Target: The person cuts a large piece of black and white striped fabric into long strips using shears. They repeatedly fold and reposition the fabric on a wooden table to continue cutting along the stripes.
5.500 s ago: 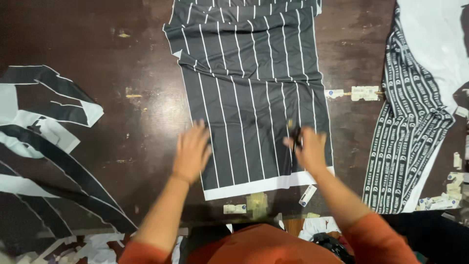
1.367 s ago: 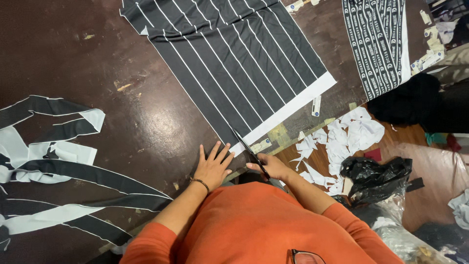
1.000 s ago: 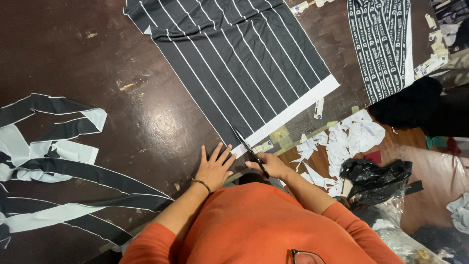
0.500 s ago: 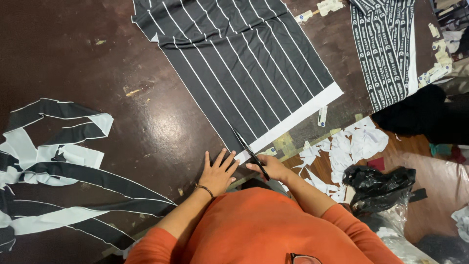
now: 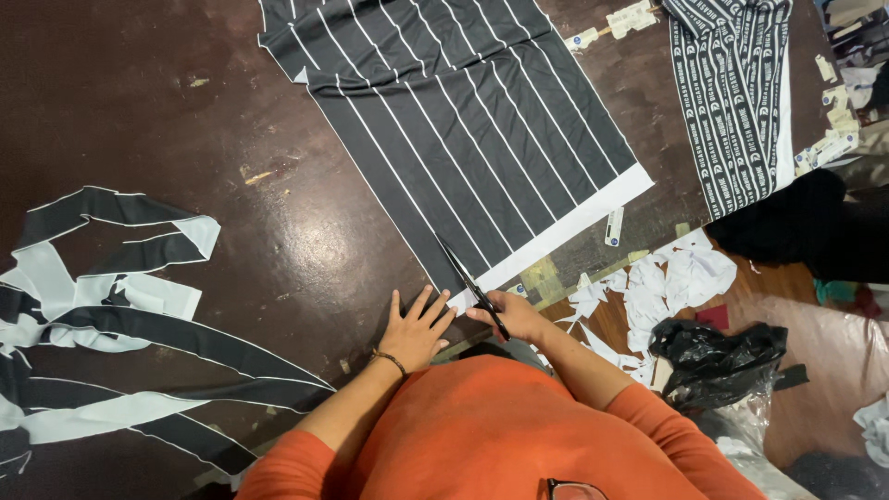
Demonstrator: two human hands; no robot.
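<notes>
Cut fabric strips (image 5: 111, 315) lie by the table's (image 5: 185, 111) left edge; your left hand (image 5: 414, 329) rests spread flat near the front edge, while your right hand (image 5: 515, 318) grips scissors (image 5: 470, 287) at the striped fabric's (image 5: 463, 139) near corner

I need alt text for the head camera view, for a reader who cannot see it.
A person's right hand holds scissors at the corner of black white-striped fabric on a dark table; the left hand lies flat beside it. Cut strips lie left.

fabric (image 5: 463, 130) on table (image 5: 139, 83) | strips (image 5: 102, 315) left | scraps (image 5: 667, 282) right
</notes>
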